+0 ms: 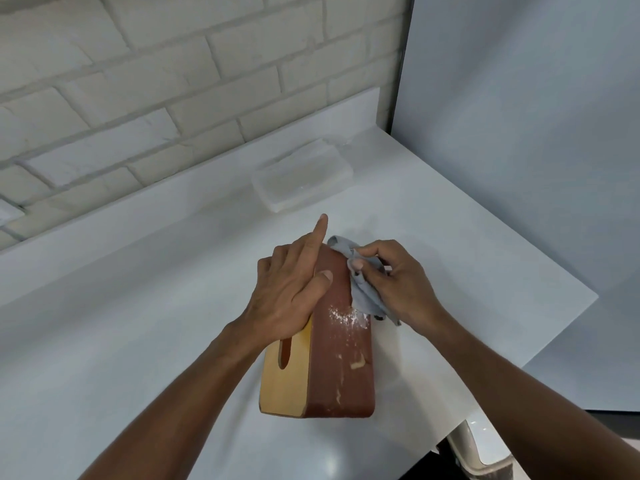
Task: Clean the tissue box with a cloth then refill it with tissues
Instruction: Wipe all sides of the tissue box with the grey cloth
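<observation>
Wooden tissue box (341,362) lies tipped on its side in the middle of the white bench (138,341). Its yellow slotted face is turned left and a broad brown face is turned up. It looks rigid and hard-edged, likely light while empty, so it could skid on the smooth bench under a firm rub. It should stand plenty of pressure without giving.

The left hand (291,292) rests spread over the far upper edge, index finger stretched straight and thumb laid flat on the brown face, steadying the box. How its other fingers sit on the far side is hidden. The right hand (398,285) pinches a soft grey cloth (363,296), bunched between thumb and fingertips, against the box's far right edge.

White powdery dust (346,317) is scattered just below the cloth, with paler scuffs nearer the camera, so wiping seems only partly done.

For turning, the long edges or the slot offer sure holds.

A clear-wrapped tissue pack (301,174), soft and squashable by the look of it, waits near the brick wall, well apart.
</observation>
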The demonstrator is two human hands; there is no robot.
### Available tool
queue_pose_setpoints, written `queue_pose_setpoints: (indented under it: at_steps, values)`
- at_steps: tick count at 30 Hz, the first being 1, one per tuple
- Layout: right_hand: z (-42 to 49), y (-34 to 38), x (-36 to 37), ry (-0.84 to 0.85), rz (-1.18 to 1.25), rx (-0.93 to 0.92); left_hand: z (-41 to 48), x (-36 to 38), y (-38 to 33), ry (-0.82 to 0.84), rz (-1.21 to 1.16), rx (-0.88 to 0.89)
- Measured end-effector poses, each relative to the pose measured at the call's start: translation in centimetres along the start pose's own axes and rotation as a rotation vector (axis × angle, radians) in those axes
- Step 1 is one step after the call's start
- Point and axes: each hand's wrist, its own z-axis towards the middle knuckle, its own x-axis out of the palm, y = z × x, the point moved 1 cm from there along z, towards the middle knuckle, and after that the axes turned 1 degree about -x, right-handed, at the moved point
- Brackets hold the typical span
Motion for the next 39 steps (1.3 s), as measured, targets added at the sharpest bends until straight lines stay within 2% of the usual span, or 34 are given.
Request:
queue_pose_setpoints:
  at_steps: [4, 7, 12, 15, 21, 28, 33, 39]
  values:
    - [-2.7, 0.3, -0.5, -0.046, -0.150, -0.088, 0.1, 0.3, -0.2, -0.012, -0.008, 0.013]
    - [-4.9, 0.3, -0.6, 0.003, -0.126, -0.118, -0.2, 0.0, 0.2, -0.022, -0.055, -0.009]
    - [-2.6, -0.3, -0.6, -0.035, -0.144, -0.025, -0.1, 0.0, 0.1, -0.002, -0.068, -0.004]
    - [-2.3, -0.5, -0.3, 0.011, -0.174, -0.012, -0.2, 0.0, 0.1, -0.005, -0.076, -0.008]
    - [-7.0, -0.2, -0.9, 0.083, -0.186, -0.206, -0.2, 0.1, 0.1, -0.012, -0.086, 0.003]
    - [-3.8, -0.9, 0.2, 0.067, -0.266, -0.203, -0.1, -0.4, 1.4, -0.025, -0.092, -0.022]
    - [-5.3, -1.2, -0.2, 0.132, -0.244, -0.226, -0.2, -0.6, 1.8, -0.017, -0.108, -0.017]
    - [-2.1, -1.3, 0.5, 0.101, -0.249, -0.219, 0.0, -1.2, 2.1, 0.001, -0.134, -0.008]
